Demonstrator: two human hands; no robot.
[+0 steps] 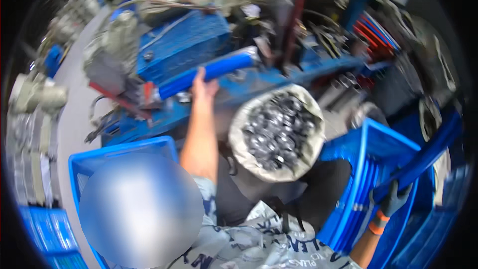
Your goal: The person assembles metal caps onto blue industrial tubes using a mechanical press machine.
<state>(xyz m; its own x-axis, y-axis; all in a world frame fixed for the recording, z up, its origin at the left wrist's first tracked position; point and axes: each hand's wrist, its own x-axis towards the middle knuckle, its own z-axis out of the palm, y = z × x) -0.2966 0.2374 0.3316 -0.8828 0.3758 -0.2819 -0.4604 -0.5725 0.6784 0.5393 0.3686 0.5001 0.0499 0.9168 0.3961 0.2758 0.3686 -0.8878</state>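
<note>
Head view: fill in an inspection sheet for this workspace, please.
Surface: blue bench, crowded.
Job's things: blue tube; second blue tube at the blue crate on the right; pale sack holding metal parts.
Clutter: blue box beyond the first tube.
Left hand: bare, gripping the blue tube.
Right hand: gloved, gripping the second blue tube.
Cables: hose or cable above the blue box, blurred.
Surroundings: grey floor at left.

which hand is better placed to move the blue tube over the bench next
Left, most likely: the bare left hand is on that blue tube, above the blue bench. The gloved right hand is off to the side, at the blue crate, and appears to hold a second blue tube.
</note>
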